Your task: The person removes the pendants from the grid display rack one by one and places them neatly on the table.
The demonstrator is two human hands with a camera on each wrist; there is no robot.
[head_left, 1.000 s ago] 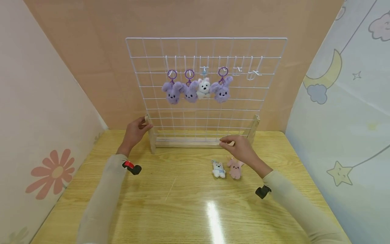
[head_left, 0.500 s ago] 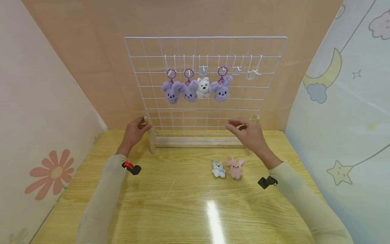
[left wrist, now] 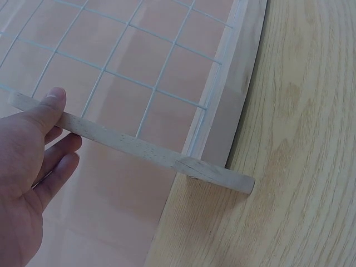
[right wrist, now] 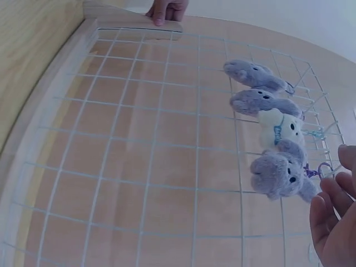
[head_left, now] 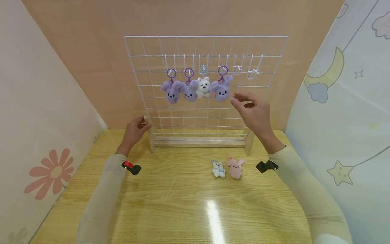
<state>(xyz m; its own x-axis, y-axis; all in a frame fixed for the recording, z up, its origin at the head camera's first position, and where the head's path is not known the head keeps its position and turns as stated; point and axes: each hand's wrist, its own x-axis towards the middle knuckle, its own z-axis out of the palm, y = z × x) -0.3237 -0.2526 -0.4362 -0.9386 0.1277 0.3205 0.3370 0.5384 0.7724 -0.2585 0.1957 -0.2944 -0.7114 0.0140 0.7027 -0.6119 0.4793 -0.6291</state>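
We see bright, even light, white glare point(head_left: 215, 220) streaking the table point(head_left: 164, 220) at six o'clock, and hazier, cooler wrist views.

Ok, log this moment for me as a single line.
left hand: pinches wooden post | right hand: seems empty, near rightmost purple toy | rack: four toys hung | table: white toy, pink toy

Left hand point(head_left: 133, 134) pinching, right hand point(head_left: 256, 113) higher
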